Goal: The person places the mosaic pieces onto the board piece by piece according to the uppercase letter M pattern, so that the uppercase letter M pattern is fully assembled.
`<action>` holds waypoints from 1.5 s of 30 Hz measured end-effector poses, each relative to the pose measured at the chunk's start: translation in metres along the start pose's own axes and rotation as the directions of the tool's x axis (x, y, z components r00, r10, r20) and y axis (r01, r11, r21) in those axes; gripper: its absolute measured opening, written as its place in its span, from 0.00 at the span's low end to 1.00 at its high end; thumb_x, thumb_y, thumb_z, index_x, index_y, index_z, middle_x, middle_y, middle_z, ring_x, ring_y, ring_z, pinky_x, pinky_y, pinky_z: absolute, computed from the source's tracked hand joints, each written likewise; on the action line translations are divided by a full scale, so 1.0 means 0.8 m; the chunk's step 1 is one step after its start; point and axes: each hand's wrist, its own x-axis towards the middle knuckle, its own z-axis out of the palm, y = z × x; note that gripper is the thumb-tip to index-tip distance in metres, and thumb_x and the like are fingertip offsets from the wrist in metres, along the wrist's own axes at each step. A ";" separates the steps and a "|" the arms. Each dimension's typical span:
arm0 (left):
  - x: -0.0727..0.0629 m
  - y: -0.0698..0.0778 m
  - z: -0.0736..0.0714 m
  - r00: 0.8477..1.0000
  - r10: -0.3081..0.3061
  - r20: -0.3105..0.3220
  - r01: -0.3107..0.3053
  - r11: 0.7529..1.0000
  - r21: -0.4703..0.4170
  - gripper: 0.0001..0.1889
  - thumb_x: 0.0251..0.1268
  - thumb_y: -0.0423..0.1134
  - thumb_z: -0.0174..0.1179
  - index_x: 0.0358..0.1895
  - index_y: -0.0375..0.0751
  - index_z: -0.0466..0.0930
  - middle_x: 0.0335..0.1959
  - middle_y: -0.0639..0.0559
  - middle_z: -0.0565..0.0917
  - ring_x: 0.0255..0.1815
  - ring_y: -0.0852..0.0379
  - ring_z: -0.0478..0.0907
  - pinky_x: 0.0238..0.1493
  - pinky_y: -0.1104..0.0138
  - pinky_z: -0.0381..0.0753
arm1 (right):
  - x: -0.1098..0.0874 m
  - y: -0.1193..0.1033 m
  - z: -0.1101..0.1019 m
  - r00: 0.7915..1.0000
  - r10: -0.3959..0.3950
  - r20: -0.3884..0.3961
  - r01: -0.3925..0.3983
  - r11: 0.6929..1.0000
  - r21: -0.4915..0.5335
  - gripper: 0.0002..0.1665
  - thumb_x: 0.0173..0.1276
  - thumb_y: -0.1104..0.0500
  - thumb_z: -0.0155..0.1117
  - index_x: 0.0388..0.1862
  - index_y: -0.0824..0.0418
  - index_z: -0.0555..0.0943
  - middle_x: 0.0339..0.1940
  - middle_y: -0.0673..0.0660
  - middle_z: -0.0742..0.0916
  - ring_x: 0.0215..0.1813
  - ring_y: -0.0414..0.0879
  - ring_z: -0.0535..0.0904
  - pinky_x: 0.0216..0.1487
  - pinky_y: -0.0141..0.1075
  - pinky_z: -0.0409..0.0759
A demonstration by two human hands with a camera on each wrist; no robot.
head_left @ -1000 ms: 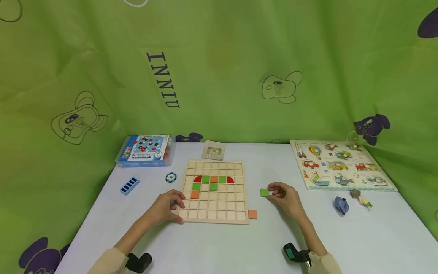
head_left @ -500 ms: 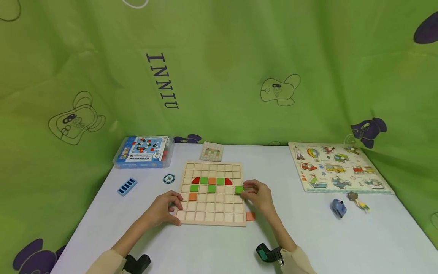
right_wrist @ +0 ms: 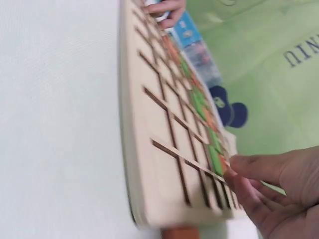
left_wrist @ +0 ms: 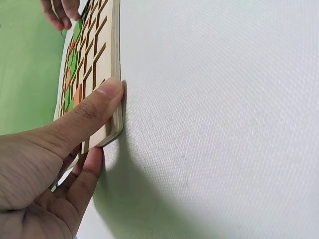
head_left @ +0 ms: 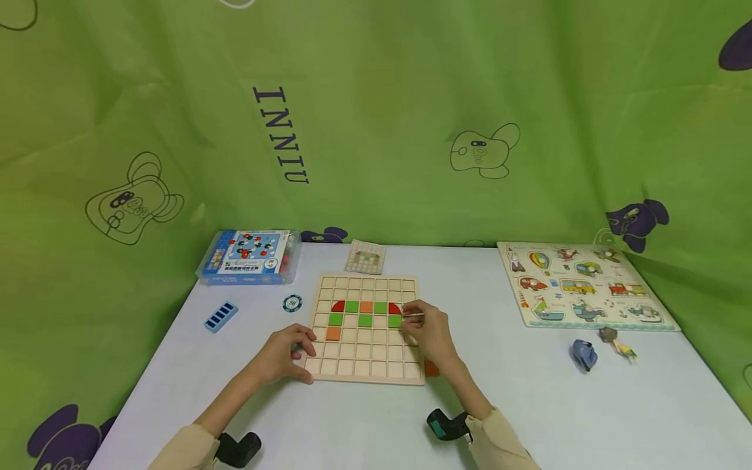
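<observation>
A wooden grid board (head_left: 371,369) lies on the white table, with red, green and orange tiles in its upper cells. My left hand (head_left: 284,356) grips its lower left corner; in the left wrist view the thumb (left_wrist: 102,97) presses the front edge and the fingers lie along the side. At the board's right side, my right hand (head_left: 433,331) pinches a green square tile (head_left: 394,321) by its right edge, just below the red quarter-round tile (head_left: 394,308). Seen from the left wrist, that green tile (left_wrist: 77,30) stands tilted at the fingertips.
An orange tile (head_left: 432,369) lies against the board's right edge, partly hidden by the right wrist. A pattern card (head_left: 365,257) sits behind the board. Around are a boxed set (head_left: 249,258), a blue block (head_left: 220,316), a round chip (head_left: 292,303), a picture puzzle (head_left: 587,287) and small figures (head_left: 584,355).
My right hand has carried the green tile leftward from the table right of the board to a cell at the right of the second tile row. The left hand stays at the corner.
</observation>
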 end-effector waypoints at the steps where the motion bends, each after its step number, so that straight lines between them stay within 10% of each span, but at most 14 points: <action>1: 0.000 0.001 0.000 1.000 0.001 0.000 -0.001 1.000 -0.001 0.19 0.29 0.29 0.80 0.27 0.38 0.79 0.48 0.44 0.77 0.48 0.46 0.72 0.38 0.69 0.81 | -0.003 0.000 -0.007 1.000 0.010 0.012 -0.010 1.000 0.005 0.17 0.53 0.76 0.69 0.44 0.73 0.80 0.40 0.66 0.86 0.38 0.53 0.84 0.39 0.33 0.84; 12: -0.004 0.000 -0.001 1.000 0.005 -0.013 -0.005 1.000 0.020 0.19 0.27 0.30 0.81 0.27 0.39 0.79 0.47 0.43 0.78 0.45 0.48 0.73 0.38 0.69 0.82 | -0.070 0.025 -0.072 0.941 -0.077 0.330 0.107 0.991 -0.074 0.22 0.50 0.69 0.75 0.45 0.68 0.80 0.40 0.59 0.85 0.36 0.46 0.79 0.39 0.34 0.83; 17: -0.005 -0.002 -0.002 1.000 -0.010 -0.019 0.011 1.000 0.011 0.19 0.28 0.29 0.80 0.27 0.39 0.79 0.48 0.44 0.77 0.47 0.47 0.73 0.39 0.68 0.82 | -0.076 0.031 -0.064 0.952 -0.115 0.284 0.143 0.987 -0.079 0.17 0.52 0.72 0.73 0.41 0.67 0.81 0.36 0.56 0.85 0.32 0.42 0.78 0.34 0.31 0.82; 25: -0.014 -0.001 -0.002 0.998 -0.054 -0.028 0.054 0.998 0.009 0.19 0.28 0.30 0.80 0.27 0.40 0.79 0.49 0.44 0.77 0.48 0.47 0.73 0.41 0.68 0.82 | -0.060 0.020 -0.053 0.991 0.029 0.130 -0.026 0.999 -0.025 0.19 0.51 0.74 0.72 0.44 0.69 0.81 0.38 0.59 0.86 0.36 0.47 0.82 0.37 0.30 0.83; 37: -0.012 0.002 -0.004 0.999 -0.025 -0.025 0.025 1.000 -0.011 0.19 0.29 0.28 0.80 0.28 0.38 0.79 0.49 0.43 0.77 0.50 0.44 0.72 0.42 0.65 0.83 | -0.018 0.002 0.012 0.988 -0.119 0.097 0.128 0.987 -0.096 0.19 0.50 0.76 0.72 0.42 0.70 0.81 0.35 0.59 0.86 0.32 0.46 0.80 0.31 0.27 0.80; 45: -0.015 0.003 -0.015 0.999 0.038 0.028 -0.037 0.998 -0.051 0.16 0.40 0.29 0.76 0.35 0.35 0.81 0.54 0.36 0.76 0.56 0.37 0.71 0.49 0.61 0.82 | -0.019 -0.005 -0.001 0.992 -0.088 0.085 0.088 0.996 0.006 0.22 0.54 0.74 0.70 0.49 0.72 0.79 0.44 0.66 0.85 0.40 0.54 0.84 0.40 0.33 0.84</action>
